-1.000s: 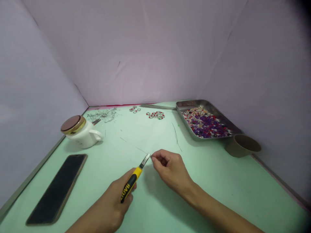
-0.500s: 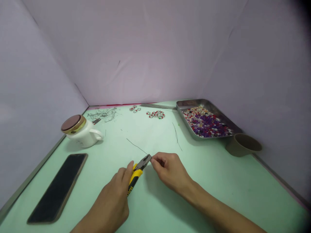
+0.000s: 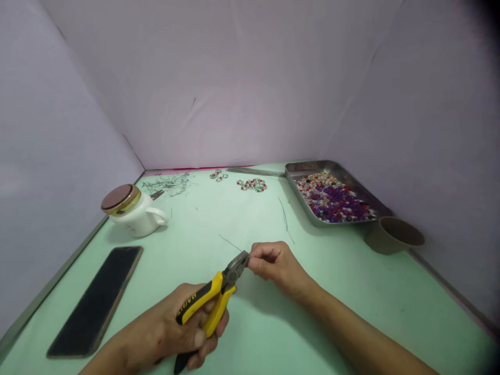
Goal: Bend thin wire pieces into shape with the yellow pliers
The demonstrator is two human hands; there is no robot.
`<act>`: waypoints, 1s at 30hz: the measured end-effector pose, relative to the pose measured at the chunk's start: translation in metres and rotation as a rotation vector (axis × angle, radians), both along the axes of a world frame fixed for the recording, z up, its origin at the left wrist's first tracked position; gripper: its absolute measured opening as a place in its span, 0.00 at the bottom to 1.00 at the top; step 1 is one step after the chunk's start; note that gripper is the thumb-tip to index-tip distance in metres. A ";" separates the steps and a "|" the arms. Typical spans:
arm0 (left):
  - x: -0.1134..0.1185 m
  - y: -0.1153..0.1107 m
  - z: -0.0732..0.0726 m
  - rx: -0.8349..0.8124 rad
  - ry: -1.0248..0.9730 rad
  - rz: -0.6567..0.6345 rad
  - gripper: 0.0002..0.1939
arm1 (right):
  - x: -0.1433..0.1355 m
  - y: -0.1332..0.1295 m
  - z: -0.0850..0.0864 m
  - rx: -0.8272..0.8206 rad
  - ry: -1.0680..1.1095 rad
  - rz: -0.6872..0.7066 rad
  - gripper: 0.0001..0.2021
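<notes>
My left hand [image 3: 183,323] is closed around the yellow and black handles of a pair of pliers [image 3: 219,291]. The metal jaws point up and to the right and meet a thin dark wire [image 3: 229,242], whose free end sticks out to the upper left. Right beside the jaw tips, my right hand [image 3: 275,265] is closed in a pinch. The wire runs toward those fingertips; the part inside the pinch is hidden. Both hands are above the pale green table [image 3: 250,338].
Behind lie wire scraps [image 3: 167,183], beaded rings [image 3: 252,185] and straight wires [image 3: 255,172]. A metal tray [image 3: 318,223] of beads and a brown cup [image 3: 390,237] stand right. A lidded white mug [image 3: 140,219] and a phone [image 3: 97,302] are left. Another wire [image 3: 284,216] lies mid-table.
My left hand has rolled over, so the pliers' two handles now show spread apart. The wire's free end is shorter and has shifted right. My right hand has moved slightly right.
</notes>
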State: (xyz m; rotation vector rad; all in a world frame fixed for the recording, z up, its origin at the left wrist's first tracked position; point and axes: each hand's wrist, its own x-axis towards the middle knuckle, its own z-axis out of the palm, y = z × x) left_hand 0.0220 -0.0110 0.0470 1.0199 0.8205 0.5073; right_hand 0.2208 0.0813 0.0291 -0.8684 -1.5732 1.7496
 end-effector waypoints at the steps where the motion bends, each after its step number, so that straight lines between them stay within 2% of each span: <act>1: 0.000 0.000 0.001 -0.002 0.002 0.004 0.18 | 0.000 0.000 0.001 -0.009 -0.006 0.003 0.10; 3: 0.001 0.001 0.005 0.096 0.151 0.034 0.15 | 0.001 0.001 0.003 -0.015 -0.075 -0.021 0.10; 6: 0.005 0.000 0.010 0.388 0.560 0.105 0.07 | 0.000 0.001 0.007 0.006 -0.255 -0.101 0.09; 7: 0.007 0.000 0.009 0.467 0.685 0.118 0.09 | -0.001 0.000 0.008 0.026 -0.313 -0.124 0.09; 11: 0.016 -0.005 -0.010 0.606 1.147 0.092 0.39 | -0.005 -0.004 0.006 0.196 -0.468 -0.191 0.08; 13: 0.019 -0.007 -0.017 0.620 1.332 0.089 0.43 | -0.006 -0.006 0.004 0.297 -0.498 -0.214 0.08; 14: 0.020 -0.006 -0.017 0.619 1.355 0.099 0.43 | -0.007 -0.006 0.003 0.327 -0.496 -0.222 0.08; 15: 0.021 -0.006 -0.014 0.615 1.315 0.109 0.41 | -0.007 -0.006 0.003 0.332 -0.480 -0.225 0.08; 17: 0.021 -0.003 -0.002 0.578 1.093 0.137 0.33 | -0.006 -0.004 0.002 0.266 -0.409 -0.213 0.08; 20: 0.017 0.001 0.017 0.381 0.705 0.114 0.06 | -0.004 0.000 -0.001 0.090 -0.227 -0.126 0.08; 22: 0.013 0.002 0.021 0.200 0.433 0.075 0.05 | -0.002 0.002 -0.004 0.014 -0.078 -0.046 0.08; 25: 0.006 0.002 0.014 0.019 0.078 0.008 0.13 | -0.001 0.004 -0.005 -0.041 0.070 0.034 0.09; 27: 0.002 0.002 0.010 0.013 0.037 -0.019 0.14 | -0.001 0.004 -0.004 -0.064 0.058 0.043 0.09; 28: 0.001 0.002 0.009 0.064 0.110 -0.007 0.13 | -0.001 0.005 -0.002 -0.072 0.018 0.029 0.09; 30: 0.001 0.002 0.010 0.251 0.397 0.058 0.07 | -0.002 0.006 0.000 -0.080 -0.115 -0.030 0.08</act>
